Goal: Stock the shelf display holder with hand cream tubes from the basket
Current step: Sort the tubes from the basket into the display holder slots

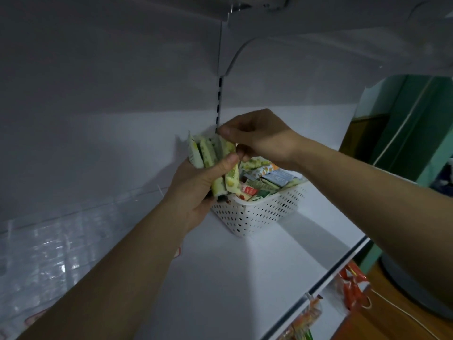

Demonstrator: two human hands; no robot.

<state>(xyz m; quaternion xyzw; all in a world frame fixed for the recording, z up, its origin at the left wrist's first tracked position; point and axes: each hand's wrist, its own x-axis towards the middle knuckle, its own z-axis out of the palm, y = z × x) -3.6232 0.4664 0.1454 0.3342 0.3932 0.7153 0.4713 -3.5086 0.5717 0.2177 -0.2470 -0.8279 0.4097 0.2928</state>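
hand cream tubes (208,153) fanned in left grip (196,185), right grip (255,138) pinching one's top, above basket (257,212) rim

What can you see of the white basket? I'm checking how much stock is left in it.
The white basket looks like moulded plastic, its walls perforated with rows of small holes under a smooth rim. It sits upright on the white shelf, near the back wall. Assorted hand cream tubes lie piled inside, reaching about rim level. The left hand, holding a bunch of green tubes, overlaps its near-left corner; actual contact cannot be told.
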